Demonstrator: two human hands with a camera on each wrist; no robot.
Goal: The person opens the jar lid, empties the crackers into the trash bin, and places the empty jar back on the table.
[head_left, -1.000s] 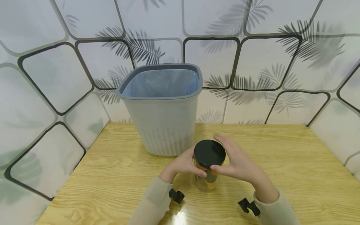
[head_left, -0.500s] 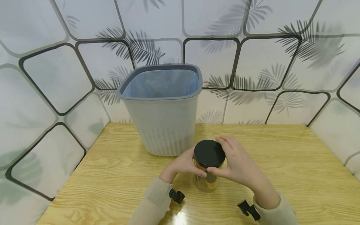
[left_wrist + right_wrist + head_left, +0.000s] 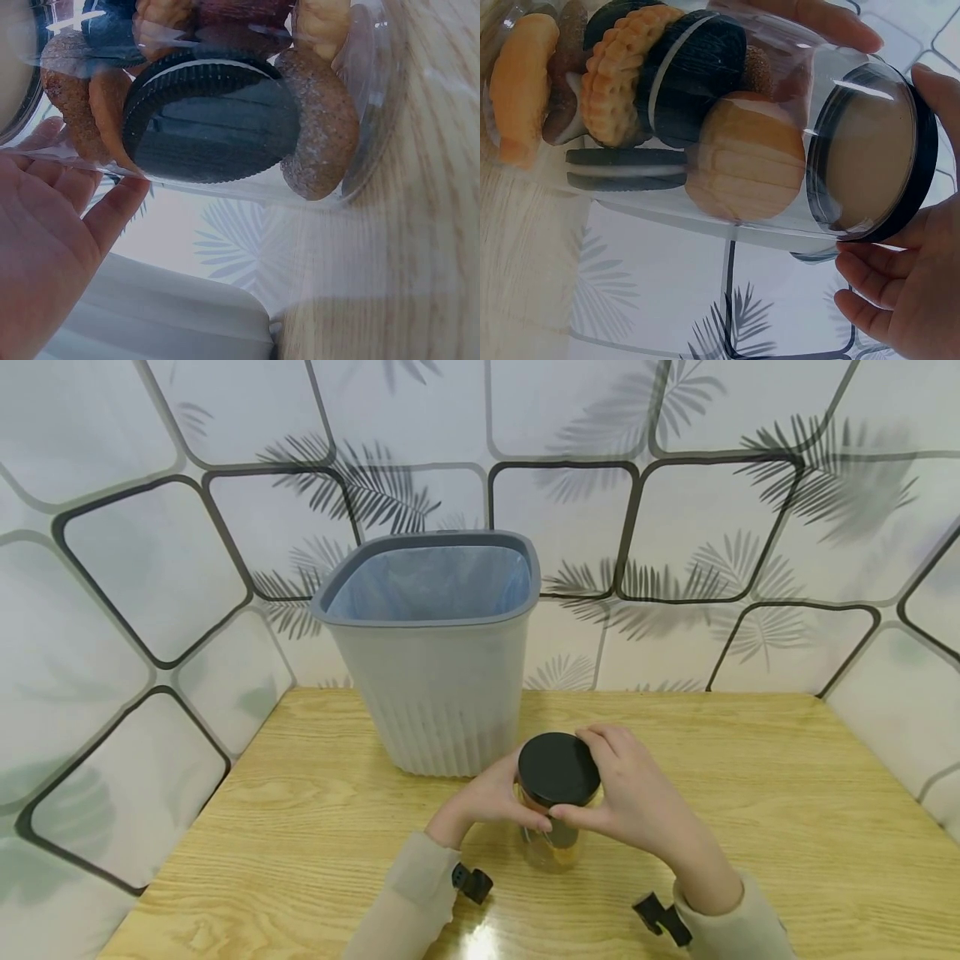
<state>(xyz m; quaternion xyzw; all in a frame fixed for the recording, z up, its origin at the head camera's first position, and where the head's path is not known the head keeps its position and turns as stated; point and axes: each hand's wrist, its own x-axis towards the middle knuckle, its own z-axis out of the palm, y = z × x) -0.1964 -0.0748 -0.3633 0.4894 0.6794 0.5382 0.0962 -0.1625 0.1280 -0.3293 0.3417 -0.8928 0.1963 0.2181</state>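
A clear jar with a black lid stands upright on the wooden table. My left hand holds the jar's left side just below the lid, thumb across the front. Pinched at its right rim, the lid lies between the thumb and fingers of my right hand. Through the clear wall in the left wrist view I see a dark sandwich cookie and a sugared brown biscuit. The right wrist view shows a round golden cookie among several others. The lid sits on the jar's mouth.
Behind and left of the jar stands a pale bin with a grey rim and a bluish liner, close to my left hand. Patterned panels enclose the wooden table at the back and sides.
My right thumb has slid left along the lid's front edge, and the right fingers have drawn in against its far side. Jar and left hand have stayed put.
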